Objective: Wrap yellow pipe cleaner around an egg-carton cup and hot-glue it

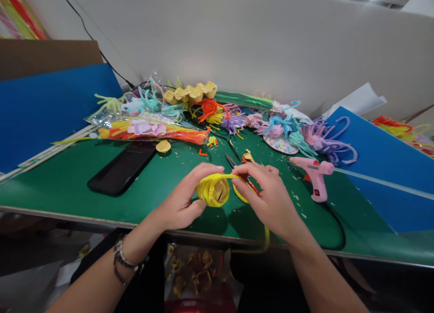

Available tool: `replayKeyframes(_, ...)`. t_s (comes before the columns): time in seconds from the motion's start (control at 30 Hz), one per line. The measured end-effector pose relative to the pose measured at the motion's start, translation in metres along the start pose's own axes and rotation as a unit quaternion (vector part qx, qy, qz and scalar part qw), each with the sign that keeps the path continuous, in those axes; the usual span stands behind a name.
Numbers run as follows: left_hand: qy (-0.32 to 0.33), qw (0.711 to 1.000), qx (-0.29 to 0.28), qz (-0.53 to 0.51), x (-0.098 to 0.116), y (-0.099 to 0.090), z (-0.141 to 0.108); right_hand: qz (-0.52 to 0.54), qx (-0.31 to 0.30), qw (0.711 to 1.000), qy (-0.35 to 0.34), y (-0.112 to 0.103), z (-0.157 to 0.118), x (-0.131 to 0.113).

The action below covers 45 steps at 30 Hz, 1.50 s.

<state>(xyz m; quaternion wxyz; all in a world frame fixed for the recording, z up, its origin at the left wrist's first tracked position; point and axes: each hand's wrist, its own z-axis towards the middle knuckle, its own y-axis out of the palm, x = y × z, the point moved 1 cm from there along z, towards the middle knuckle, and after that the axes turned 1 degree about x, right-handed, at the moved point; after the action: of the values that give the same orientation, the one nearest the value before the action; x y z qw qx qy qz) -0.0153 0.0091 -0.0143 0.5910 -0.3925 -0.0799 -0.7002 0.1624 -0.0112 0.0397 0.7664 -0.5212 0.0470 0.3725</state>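
A small cup wrapped in yellow pipe cleaner is held in my left hand, fingers on top and thumb below, its opening facing me. My right hand pinches the loose yellow strand just right of the cup. The strand's tail loops under my right hand and hangs over the table's front edge. Behind my right hand lie pliers with red handles, partly hidden. On the right rests a pink glue gun.
A black phone lies left on the green table. Packaged pipe cleaners, an egg carton piece and colourful pipe-cleaner bundles line the back. Blue panels stand at the sides.
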Motion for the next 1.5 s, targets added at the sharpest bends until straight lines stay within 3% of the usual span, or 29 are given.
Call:
replayKeyframes(0.43, -0.002, 0.995, 0.036, -0.093, 0.004, 0.008, 0.002, -0.023, 0.120, 0.991, -0.052, -0.005, -0.015, -0.013)
replayKeyframes(0.7, -0.013, 0.994, 0.040, -0.098, 0.006, 0.008, 0.002, -0.033, 0.130, 0.988, -0.079, -0.003, -0.015, -0.014)
replayKeyframes(0.87, -0.065, 0.993, 0.039, -0.087, 0.007, 0.006, 0.000, -0.056, 0.137, 0.984, -0.096, -0.003, -0.016, -0.014)
replayKeyframes(1.1, -0.089, 0.996, -0.018, -0.007, 0.008, 0.004, 0.004, -0.058, 0.136, 0.983, -0.106, -0.002, -0.016, -0.012)
replayKeyframes(1.23, -0.143, 0.988, -0.049, -0.043, 0.008, 0.006, 0.004, -0.056, 0.132, 0.986, -0.084, -0.001, -0.016, -0.010)
replayKeyframes(1.37, -0.153, 0.984, -0.077, -0.056, 0.007, 0.006, 0.003, -0.035, 0.109, 0.992, -0.060, -0.002, -0.016, -0.007)
replayKeyframes(1.5, -0.169, 0.960, -0.127, -0.185, 0.003, 0.005, 0.000, -0.042, 0.098, 0.992, -0.075, -0.002, -0.016, -0.005)
